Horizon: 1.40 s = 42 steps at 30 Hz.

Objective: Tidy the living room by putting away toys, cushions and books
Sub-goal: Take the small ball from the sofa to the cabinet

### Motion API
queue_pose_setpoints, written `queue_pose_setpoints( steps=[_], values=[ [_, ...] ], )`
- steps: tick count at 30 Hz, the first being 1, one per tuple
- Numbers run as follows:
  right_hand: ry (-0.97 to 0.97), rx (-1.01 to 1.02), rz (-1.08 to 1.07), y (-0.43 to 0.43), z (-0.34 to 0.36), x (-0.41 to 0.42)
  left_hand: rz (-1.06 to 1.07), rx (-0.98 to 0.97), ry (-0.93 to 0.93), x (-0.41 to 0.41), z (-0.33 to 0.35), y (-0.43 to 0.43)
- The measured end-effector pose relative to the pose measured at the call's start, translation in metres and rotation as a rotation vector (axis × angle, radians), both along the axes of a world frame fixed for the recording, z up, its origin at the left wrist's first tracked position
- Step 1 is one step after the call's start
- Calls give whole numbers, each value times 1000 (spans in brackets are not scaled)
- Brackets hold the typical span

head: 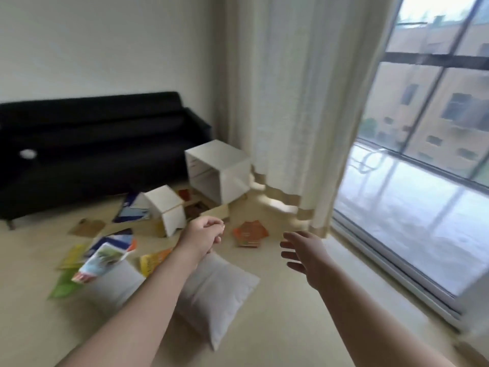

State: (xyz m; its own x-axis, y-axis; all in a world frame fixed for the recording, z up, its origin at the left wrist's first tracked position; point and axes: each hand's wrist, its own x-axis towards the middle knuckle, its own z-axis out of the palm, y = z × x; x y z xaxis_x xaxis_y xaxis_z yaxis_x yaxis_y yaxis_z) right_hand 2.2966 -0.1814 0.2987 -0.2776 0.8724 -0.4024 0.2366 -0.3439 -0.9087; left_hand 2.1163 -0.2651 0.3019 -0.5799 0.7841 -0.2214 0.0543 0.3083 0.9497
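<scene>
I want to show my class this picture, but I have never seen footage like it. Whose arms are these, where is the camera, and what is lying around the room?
The camera sits on a person's head, looking down past their own bare arms. The left hand is loosely curled, the right hand open; neither holds anything. On the floor lie a white cushion, scattered books including an orange book, and two white cube shelves. Behind stands a black sofa; a curtain and window are at right.
</scene>
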Motion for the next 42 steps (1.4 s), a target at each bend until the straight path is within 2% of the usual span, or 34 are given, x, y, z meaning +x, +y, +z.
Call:
queue_pose_setpoints(
  steps=[3, 11, 18, 24, 28, 30, 32, 42],
  values=[
    [27, -13, 121, -23, 1, -118, 116, -26, 36, -101, -3, -44],
    [-12, -75, 368, -56, -19, -342, 386, -65, -2, -281, -24, -106],
    [-34, -96, 499, -45, -40, -530, 551, -76, -20, -436, -48, -109],
    [-83, -118, 618, -42, -35, -687, 653, -74, -70, -570, -39, -106],
    [-130, -111, 649, -43, -40, -772, 703, -79, -88, -647, -39, -115],
    [-154, -75, 675, -49, -49, -840, 735, -69, -97, -711, -47, -126],
    [-173, -89, 672, -48, -52, -866, 730, -82, -103, -740, -49, -131],
    [-125, -215, 568, -101, -57, -1137, 711, -76, -101, -1031, -47, -179]
  ],
)
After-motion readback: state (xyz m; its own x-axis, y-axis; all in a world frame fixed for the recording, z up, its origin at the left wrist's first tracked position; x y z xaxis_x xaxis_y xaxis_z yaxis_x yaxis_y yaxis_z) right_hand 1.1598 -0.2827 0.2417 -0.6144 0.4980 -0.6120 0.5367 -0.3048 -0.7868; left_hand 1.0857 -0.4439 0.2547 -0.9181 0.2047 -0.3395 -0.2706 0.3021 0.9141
